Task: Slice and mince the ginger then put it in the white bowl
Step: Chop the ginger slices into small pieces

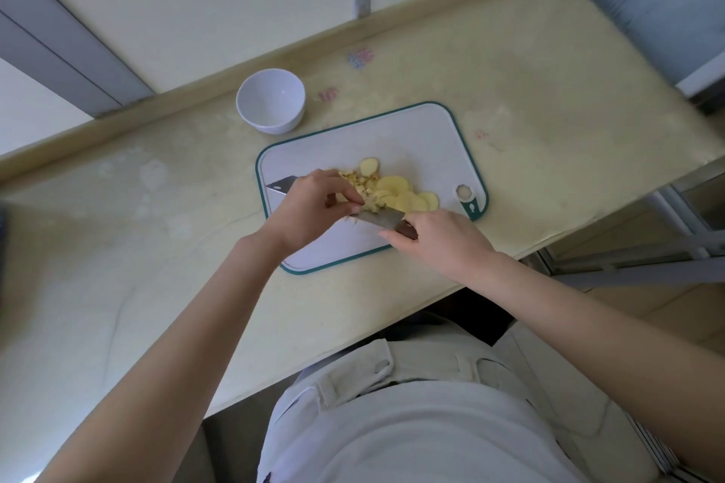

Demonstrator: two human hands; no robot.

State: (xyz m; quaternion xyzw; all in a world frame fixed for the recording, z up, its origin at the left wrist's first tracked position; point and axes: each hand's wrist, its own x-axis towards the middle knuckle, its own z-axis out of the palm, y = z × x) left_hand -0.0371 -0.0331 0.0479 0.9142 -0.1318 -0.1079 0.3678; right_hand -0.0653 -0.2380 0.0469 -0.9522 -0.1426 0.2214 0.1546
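Right hand [435, 241] is wrapped around the handle of the kitchen knife [378, 219]. The blade runs flat-ish across the cutting board [396, 137], and its tip pokes out past the far side of the left hand [314, 204].

Left hand sits over the blade with its fingers curled down, thumb and fingertips bunched on a clump of minced ginger [368, 204] right at the steel. There's more chopped stuff just beyond those fingers.

The ginger slices [404, 198] are still whole rounds, fanned out overlapping just beyond the right hand, with one loose slice a bit further out.

The white bowl [270, 100] is out past the left hand, just off the board's far corner. There's a small gap, so they're not touching, and I can't see anything in it.

Room-wise, the board's near corner sits close to the front edge of the bench [549, 110] – not much margin there. There's lots of bare bench outside the left hand and a fair stretch beyond the right hand. A raised lip runs along the back, just behind the bowl.
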